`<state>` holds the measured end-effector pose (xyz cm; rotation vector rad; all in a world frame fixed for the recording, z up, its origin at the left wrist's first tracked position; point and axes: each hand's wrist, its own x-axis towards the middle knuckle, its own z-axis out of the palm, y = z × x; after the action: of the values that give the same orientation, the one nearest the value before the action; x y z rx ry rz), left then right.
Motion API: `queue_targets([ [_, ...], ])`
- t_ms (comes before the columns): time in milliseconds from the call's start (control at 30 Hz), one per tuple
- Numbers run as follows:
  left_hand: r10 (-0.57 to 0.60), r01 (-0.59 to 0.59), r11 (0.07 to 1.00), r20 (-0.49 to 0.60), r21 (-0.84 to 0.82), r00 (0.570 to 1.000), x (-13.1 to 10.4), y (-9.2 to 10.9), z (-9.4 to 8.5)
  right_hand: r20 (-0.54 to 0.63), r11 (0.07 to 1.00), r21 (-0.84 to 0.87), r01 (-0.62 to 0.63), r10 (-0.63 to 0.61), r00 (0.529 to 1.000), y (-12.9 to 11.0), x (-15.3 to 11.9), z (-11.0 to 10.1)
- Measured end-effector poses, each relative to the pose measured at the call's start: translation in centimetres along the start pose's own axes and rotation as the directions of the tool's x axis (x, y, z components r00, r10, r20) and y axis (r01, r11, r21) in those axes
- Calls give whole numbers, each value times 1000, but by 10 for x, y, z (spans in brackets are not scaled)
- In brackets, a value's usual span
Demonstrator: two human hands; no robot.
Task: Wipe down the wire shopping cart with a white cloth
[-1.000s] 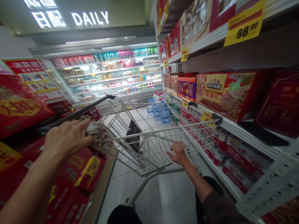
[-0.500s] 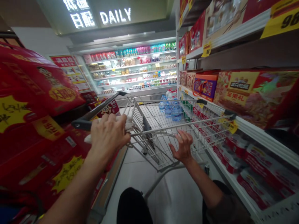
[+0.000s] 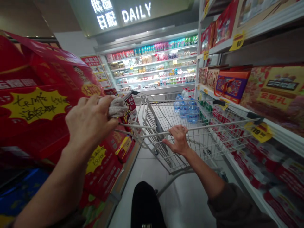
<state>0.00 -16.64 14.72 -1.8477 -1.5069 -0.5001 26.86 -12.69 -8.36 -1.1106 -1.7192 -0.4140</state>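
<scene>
A wire shopping cart (image 3: pixel 199 145) stands turned sideways in the aisle before me. My left hand (image 3: pixel 90 120) is closed around a crumpled greyish-white cloth (image 3: pixel 118 107) near the cart's handle end. Most of the handle is hidden behind that hand and the cloth, so I cannot tell whether they press on it. On the cart's near top rail lies my right hand (image 3: pixel 177 139), its fingers curled over the bar and the thumb apart to the left. Through the wires, the basket shows no goods.
Red gift boxes (image 3: pixel 47 133) with yellow price signs are stacked close on the left. Along the right runs a shelf (image 3: pixel 280 123) with boxed goods and packs below. Bottled water (image 3: pixel 192 110) stands on the floor beyond the cart, before a lit refrigerated case (image 3: pixel 154 69).
My left hand has moved left and up with the cloth. My right hand, open before, has risen and closed over the cart's rail. The view has shifted left.
</scene>
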Motion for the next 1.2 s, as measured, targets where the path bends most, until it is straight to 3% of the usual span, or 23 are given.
queue_targets([
  [167,172,-176,984,155,8,973,-1,39,16,10,1000,-11,-8,8,1000,7,7,6],
  [267,334,-316,939,139,-137,932,-13,68,26,-18,1000,1,-17,17,1000,13,10,10],
  [333,407,-380,904,121,-195,905,-18,75,29,-28,1000,10,-16,16,999,17,12,11],
  [400,376,-355,917,102,-180,921,-19,67,30,-33,1000,22,-12,12,999,21,14,11],
  [533,195,-179,973,101,-145,976,-14,28,19,-36,999,46,9,-7,999,30,15,11],
  [633,52,-49,997,58,-64,997,-13,1,11,-42,999,33,0,1,999,35,16,12],
  [700,18,-16,997,29,-77,999,-15,-12,8,-54,1000,23,0,1,999,39,16,12],
  [767,104,-96,978,34,-187,994,-17,-20,8,-69,1000,24,16,-14,998,43,17,11],
  [900,330,-311,857,-26,-411,944,-16,-27,8,-90,999,49,24,-20,996,53,16,3],
  [1133,329,-233,516,-61,-824,942,4,-20,-1,-48,991,129,-23,30,998,73,12,-20],
  [1200,351,-242,512,-56,-824,935,12,-15,0,-49,989,144,-21,29,998,79,12,-27],
])
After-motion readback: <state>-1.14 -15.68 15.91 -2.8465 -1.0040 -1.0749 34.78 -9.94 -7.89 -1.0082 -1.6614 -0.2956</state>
